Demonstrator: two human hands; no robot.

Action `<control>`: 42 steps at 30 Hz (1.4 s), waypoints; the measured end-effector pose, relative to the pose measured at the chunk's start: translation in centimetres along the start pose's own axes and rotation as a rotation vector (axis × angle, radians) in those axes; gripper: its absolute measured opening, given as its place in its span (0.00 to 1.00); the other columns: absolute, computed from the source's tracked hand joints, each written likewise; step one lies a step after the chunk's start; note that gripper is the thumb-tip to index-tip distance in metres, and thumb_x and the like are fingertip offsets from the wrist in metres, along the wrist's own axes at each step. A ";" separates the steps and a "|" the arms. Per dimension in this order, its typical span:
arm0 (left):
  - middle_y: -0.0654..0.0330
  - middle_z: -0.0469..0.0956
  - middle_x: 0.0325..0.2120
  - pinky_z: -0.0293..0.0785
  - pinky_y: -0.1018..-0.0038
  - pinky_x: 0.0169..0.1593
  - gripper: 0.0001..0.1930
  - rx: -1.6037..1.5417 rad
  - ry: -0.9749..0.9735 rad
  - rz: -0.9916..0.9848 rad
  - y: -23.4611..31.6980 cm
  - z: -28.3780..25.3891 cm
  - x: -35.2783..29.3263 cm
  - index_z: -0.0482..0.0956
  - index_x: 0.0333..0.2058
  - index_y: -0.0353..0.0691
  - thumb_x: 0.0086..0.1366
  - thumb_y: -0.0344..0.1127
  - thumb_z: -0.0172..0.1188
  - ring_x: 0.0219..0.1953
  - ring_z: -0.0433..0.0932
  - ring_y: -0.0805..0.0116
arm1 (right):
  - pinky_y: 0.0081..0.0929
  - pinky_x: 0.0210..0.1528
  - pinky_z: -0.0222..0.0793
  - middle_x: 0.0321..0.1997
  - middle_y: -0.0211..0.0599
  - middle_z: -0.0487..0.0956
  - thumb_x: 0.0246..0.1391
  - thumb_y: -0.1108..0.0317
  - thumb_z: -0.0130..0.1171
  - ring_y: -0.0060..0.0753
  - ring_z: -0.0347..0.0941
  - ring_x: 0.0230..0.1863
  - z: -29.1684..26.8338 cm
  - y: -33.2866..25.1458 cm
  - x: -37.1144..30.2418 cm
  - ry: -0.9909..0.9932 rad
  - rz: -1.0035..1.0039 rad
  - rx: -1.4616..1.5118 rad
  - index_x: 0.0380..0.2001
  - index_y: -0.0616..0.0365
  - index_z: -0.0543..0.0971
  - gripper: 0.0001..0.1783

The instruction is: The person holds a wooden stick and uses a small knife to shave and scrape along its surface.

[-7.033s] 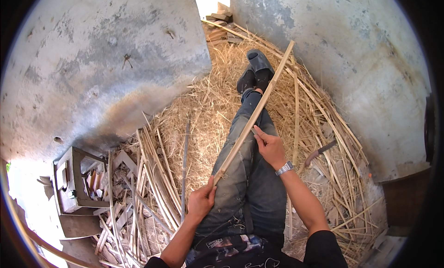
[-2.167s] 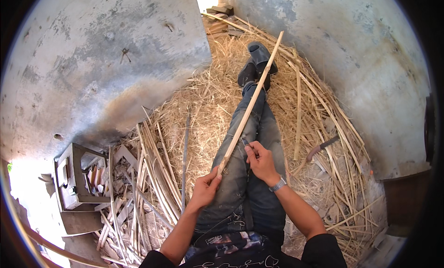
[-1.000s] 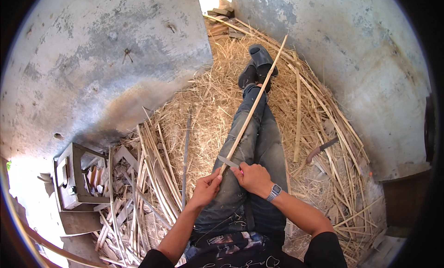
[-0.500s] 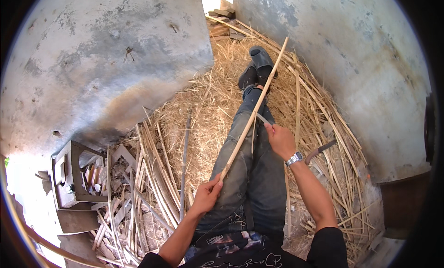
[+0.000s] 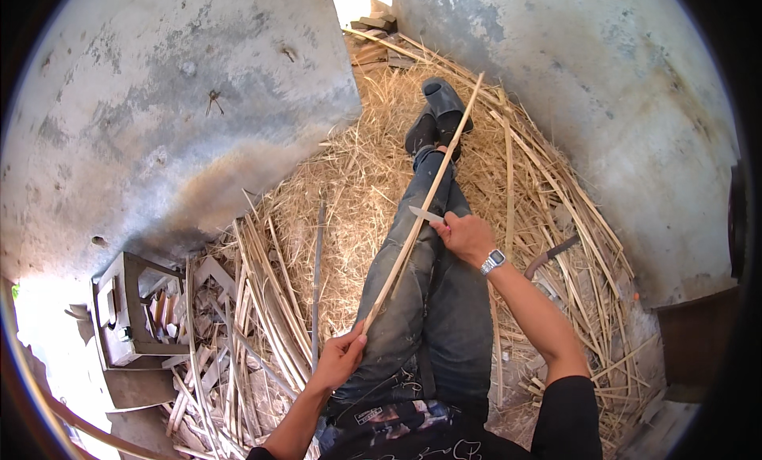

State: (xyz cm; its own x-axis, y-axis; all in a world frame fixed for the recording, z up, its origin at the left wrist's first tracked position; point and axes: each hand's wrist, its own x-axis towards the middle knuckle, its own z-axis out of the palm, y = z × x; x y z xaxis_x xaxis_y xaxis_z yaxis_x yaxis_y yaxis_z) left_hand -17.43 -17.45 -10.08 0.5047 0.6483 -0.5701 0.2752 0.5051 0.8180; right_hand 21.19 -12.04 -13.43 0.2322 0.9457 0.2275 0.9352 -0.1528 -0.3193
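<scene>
The left hand (image 5: 340, 358) pinches the near end of a pale strip (image 5: 438, 178) between thumb and fingers; the right hand (image 5: 468, 239) is curled round a small knife (image 5: 432, 217), its blade crossing the strip. The strip slants over the legs (image 5: 459, 325), its far end beyond the feet. It looks light, stiff yet springy, possibly splintery along its edges; a firm pinch at the near end, clear of the blade, seems the sensible hold. Dry shavings (image 5: 349, 190) lie left of the legs, with a bundle of strips (image 5: 274, 301) farther left. Right of the legs are more strips (image 5: 583, 222) and a dark, curved-handled tool (image 5: 540, 263). The legs themselves limit the room beneath the strip.
</scene>
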 end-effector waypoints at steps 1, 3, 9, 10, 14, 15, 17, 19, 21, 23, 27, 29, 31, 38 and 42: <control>0.75 0.65 0.21 0.56 0.82 0.25 0.24 -0.026 0.009 0.027 -0.3 0.1 -0.4 0.71 0.69 0.35 0.79 0.38 0.57 0.22 0.60 0.86 | 0.55 0.26 0.73 0.19 0.53 0.79 0.71 0.41 0.48 0.63 0.78 0.24 0.6 0.5 0.3 -0.008 -0.031 -0.041 0.24 0.57 0.79 0.33; 0.75 0.66 0.21 0.57 0.81 0.25 0.24 0.097 0.009 -0.008 -1.2 -0.8 -1.5 0.71 0.68 0.35 0.79 0.38 0.58 0.22 0.60 0.86 | 0.55 0.28 0.73 0.20 0.53 0.79 0.72 0.40 0.47 0.64 0.78 0.26 0.7 3.1 1.2 -0.014 -0.062 -0.085 0.24 0.58 0.80 0.33; 0.76 0.66 0.22 0.60 0.82 0.27 0.25 0.065 -0.011 -0.041 -3.7 -1.6 -3.2 0.71 0.68 0.34 0.79 0.39 0.58 0.23 0.61 0.85 | 0.58 0.33 0.71 0.22 0.55 0.79 0.72 0.41 0.45 0.65 0.79 0.30 0.9 7.5 1.3 0.089 0.267 -0.027 0.27 0.59 0.81 0.33; 0.76 0.66 0.22 0.60 0.82 0.27 0.25 0.065 -0.035 -0.048 -3.4 -1.4 -2.3 0.71 0.68 0.34 0.79 0.39 0.58 0.24 0.61 0.85 | 0.58 0.32 0.71 0.21 0.55 0.79 0.72 0.42 0.45 0.65 0.78 0.28 1.7 7.9 1.1 0.126 0.256 0.034 0.26 0.59 0.81 0.33; 0.76 0.65 0.22 0.60 0.82 0.27 0.24 -0.005 -0.054 -0.132 -2.7 -3.3 -3.2 0.72 0.69 0.39 0.79 0.39 0.58 0.24 0.61 0.85 | 0.57 0.29 0.71 0.19 0.52 0.79 0.71 0.43 0.48 0.63 0.78 0.24 1.3 -0.2 -1.1 -0.082 0.060 0.074 0.25 0.56 0.79 0.30; 0.76 0.65 0.22 0.60 0.82 0.27 0.24 -0.001 -0.064 -0.131 -2.9 -3.7 -3.4 0.72 0.69 0.39 0.79 0.39 0.58 0.24 0.61 0.85 | 0.57 0.29 0.71 0.19 0.52 0.79 0.71 0.43 0.48 0.63 0.78 0.24 1.5 0.7 -1.1 -0.078 0.070 0.069 0.25 0.56 0.79 0.30; 0.75 0.65 0.22 0.61 0.81 0.27 0.24 0.059 -0.051 -0.103 -4.2 -4.5 -3.9 0.72 0.69 0.42 0.79 0.39 0.58 0.23 0.61 0.84 | 0.55 0.26 0.71 0.18 0.50 0.79 0.70 0.41 0.50 0.60 0.78 0.22 2.3 4.7 -1.0 -0.025 -0.006 -0.074 0.25 0.54 0.78 0.29; 0.75 0.65 0.22 0.61 0.81 0.27 0.24 0.052 -0.065 -0.106 -5.8 -5.9 -5.0 0.72 0.69 0.42 0.79 0.39 0.59 0.23 0.62 0.84 | 0.55 0.25 0.71 0.17 0.50 0.78 0.70 0.41 0.49 0.60 0.78 0.21 0.2 10.1 0.6 -0.017 -0.033 -0.131 0.25 0.55 0.77 0.30; 0.74 0.65 0.21 0.61 0.81 0.27 0.24 0.019 -0.071 -0.118 -5.8 -6.2 -5.0 0.73 0.69 0.42 0.79 0.39 0.58 0.23 0.62 0.84 | 0.54 0.24 0.70 0.17 0.49 0.77 0.71 0.39 0.47 0.58 0.77 0.21 1.4 10.9 1.2 0.121 -0.058 -0.120 0.23 0.54 0.76 0.32; 0.74 0.65 0.21 0.61 0.81 0.27 0.24 0.009 -0.070 -0.129 -6.1 -5.9 -4.6 0.73 0.69 0.42 0.79 0.39 0.58 0.22 0.62 0.83 | 0.52 0.23 0.70 0.18 0.50 0.77 0.72 0.38 0.47 0.58 0.77 0.20 4.7 7.9 1.1 0.210 0.077 -0.055 0.22 0.54 0.76 0.33; 0.74 0.62 0.20 0.56 0.80 0.25 0.23 -0.043 -0.096 -0.147 -6.0 -5.9 -4.5 0.73 0.69 0.42 0.79 0.39 0.57 0.20 0.58 0.83 | 0.44 0.17 0.63 0.14 0.43 0.74 0.73 0.36 0.43 0.47 0.71 0.14 8.2 5.8 0.6 0.445 0.364 0.394 0.15 0.50 0.69 0.37; 0.74 0.60 0.19 0.53 0.79 0.23 0.21 -0.123 -0.119 -0.141 -6.8 -6.0 -4.1 0.74 0.67 0.40 0.80 0.39 0.55 0.19 0.57 0.82 | 0.39 0.16 0.59 0.12 0.37 0.69 0.72 0.35 0.42 0.41 0.66 0.12 8.4 2.7 0.8 0.409 0.640 1.020 0.14 0.48 0.64 0.37; 0.73 0.60 0.19 0.53 0.79 0.23 0.22 -0.175 -0.116 -0.150 -8.0 -7.6 -4.3 0.74 0.67 0.40 0.80 0.39 0.55 0.19 0.56 0.82 | 0.25 0.14 0.44 0.11 0.22 0.54 0.69 0.27 0.40 0.23 0.51 0.09 6.0 -2.6 2.3 0.390 1.073 1.940 0.14 0.41 0.53 0.38; 0.71 0.58 0.18 0.53 0.79 0.22 0.23 -0.122 -0.112 -0.055 -11.2 -7.8 -4.9 0.70 0.68 0.32 0.81 0.39 0.53 0.18 0.55 0.81 | 0.25 0.15 0.35 0.13 0.20 0.51 0.65 0.23 0.43 0.20 0.40 0.11 0.4 0.2 4.1 0.619 0.794 2.063 0.23 0.47 0.64 0.38; 0.73 0.59 0.19 0.53 0.79 0.23 0.24 -0.139 -0.104 -0.036 -10.1 -7.2 -4.8 0.69 0.68 0.30 0.81 0.38 0.53 0.18 0.55 0.82 | 0.24 0.18 0.55 0.17 0.22 0.64 0.63 0.42 0.64 0.19 0.57 0.15 -0.8 1.1 4.5 0.653 0.195 0.744 0.41 0.54 0.80 0.25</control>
State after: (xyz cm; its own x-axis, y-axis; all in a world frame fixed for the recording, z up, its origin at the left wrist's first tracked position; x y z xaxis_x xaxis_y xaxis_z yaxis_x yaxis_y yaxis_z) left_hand -28.47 -21.56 -16.18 0.5801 0.5698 -0.5821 0.1823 0.6057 0.7745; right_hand 23.45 -8.21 -12.02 0.6728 0.5473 0.4978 0.5124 0.1406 -0.8472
